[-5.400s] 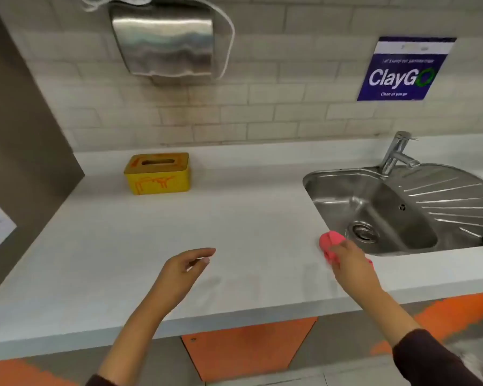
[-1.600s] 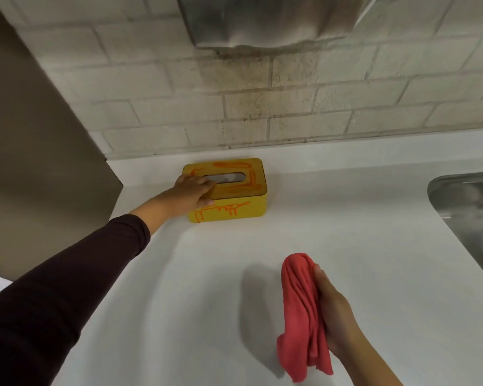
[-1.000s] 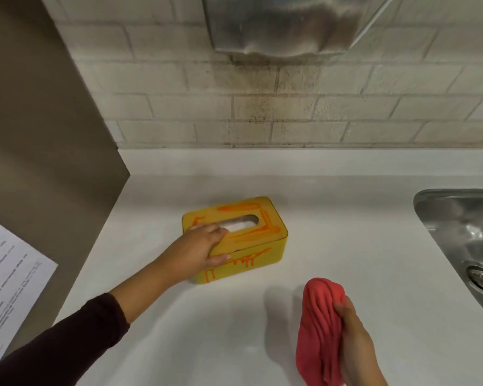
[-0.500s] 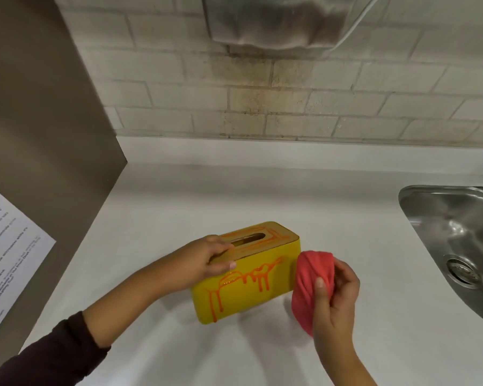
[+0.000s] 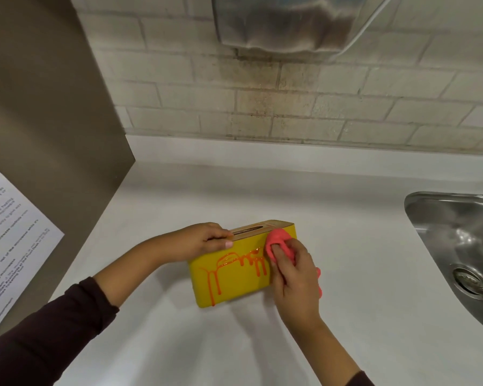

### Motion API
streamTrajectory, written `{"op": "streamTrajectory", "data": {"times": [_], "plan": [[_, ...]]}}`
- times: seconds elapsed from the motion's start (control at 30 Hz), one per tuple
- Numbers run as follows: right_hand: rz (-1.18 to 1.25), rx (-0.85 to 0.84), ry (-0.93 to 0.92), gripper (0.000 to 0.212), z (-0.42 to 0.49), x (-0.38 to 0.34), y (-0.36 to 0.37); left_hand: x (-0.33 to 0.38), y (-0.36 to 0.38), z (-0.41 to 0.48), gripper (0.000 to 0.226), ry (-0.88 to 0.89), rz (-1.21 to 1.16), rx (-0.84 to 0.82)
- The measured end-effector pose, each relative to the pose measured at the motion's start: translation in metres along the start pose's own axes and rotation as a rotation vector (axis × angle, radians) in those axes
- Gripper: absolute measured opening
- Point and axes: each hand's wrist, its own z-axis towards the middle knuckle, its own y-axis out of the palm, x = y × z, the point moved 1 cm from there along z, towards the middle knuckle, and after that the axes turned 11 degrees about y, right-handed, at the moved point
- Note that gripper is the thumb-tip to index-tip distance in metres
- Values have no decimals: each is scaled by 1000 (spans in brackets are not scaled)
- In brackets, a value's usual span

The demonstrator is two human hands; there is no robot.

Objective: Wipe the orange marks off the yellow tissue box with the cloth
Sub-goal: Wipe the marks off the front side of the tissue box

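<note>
On the white surface [image 5: 352,246], well left of the steel sink [image 5: 418,203] and near a brown side panel [image 5: 53,121]: the yellow tissue box [image 5: 234,285]. Curled over the box's top left edge, thumb down on the front face, the left hand [image 5: 198,240], gripping it. Closed round a bunched pink-red cloth [image 5: 276,238], the right hand [image 5: 296,285], pressing it to the front face's upper right corner, at the right end of the dripping orange marks [image 5: 244,259].

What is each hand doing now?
Left hand: grips the box top.
Right hand: holds the cloth on the box.
</note>
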Motion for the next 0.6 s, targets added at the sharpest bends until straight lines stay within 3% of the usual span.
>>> {"op": "streamTrajectory", "data": {"times": [0.23, 0.5, 0.6], "plan": [[-170, -49, -169, 26, 4, 24, -16, -4, -6, 3, 41, 2, -26, -40], [186, 70, 184, 40, 16, 13, 1, -4, -11, 6, 39, -1, -55, -51], [156, 46, 133, 43, 17, 3, 7, -4, -12, 7, 38, -1, -65, -50]]}}
